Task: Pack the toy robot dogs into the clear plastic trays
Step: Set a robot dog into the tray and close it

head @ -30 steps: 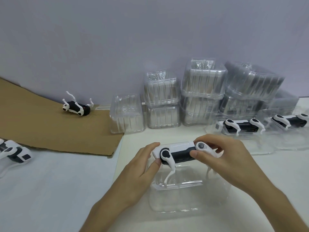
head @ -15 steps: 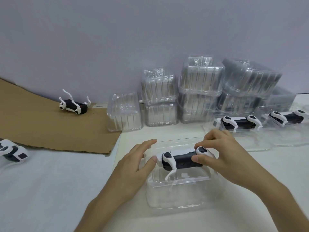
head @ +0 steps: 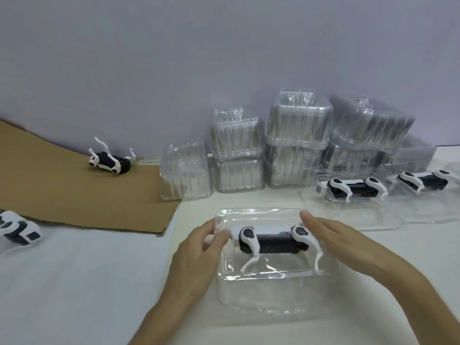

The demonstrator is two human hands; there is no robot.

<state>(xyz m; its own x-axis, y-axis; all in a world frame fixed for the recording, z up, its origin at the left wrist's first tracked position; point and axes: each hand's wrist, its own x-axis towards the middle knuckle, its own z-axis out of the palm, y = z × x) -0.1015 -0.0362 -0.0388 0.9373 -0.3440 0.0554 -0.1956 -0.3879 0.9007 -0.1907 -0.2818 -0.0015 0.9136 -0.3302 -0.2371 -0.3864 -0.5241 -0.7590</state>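
A black and white toy robot dog (head: 271, 242) lies on its side inside a clear plastic tray (head: 273, 295) at the centre of the table, legs pointing towards me. My left hand (head: 196, 255) pinches the tray's left end, its thumb against the dog's head. My right hand (head: 343, 242) rests with straight fingers against the dog's rear end. Two more dogs, one (head: 353, 189) and another (head: 428, 180), lie in clear trays at the right. A loose dog (head: 109, 163) lies legs-up on the cardboard, and another (head: 17, 227) sits at the left edge.
Stacks of clear trays (head: 296, 138) stand against the wall behind, with a lower stack (head: 185, 170) to their left. A brown cardboard sheet (head: 62, 195) covers the back left. White table surface lies in front of it.
The dog has gone down from above the tray into its cavity. My right hand's fingers have let go of it and straightened; my left hand moved to the tray's left end.
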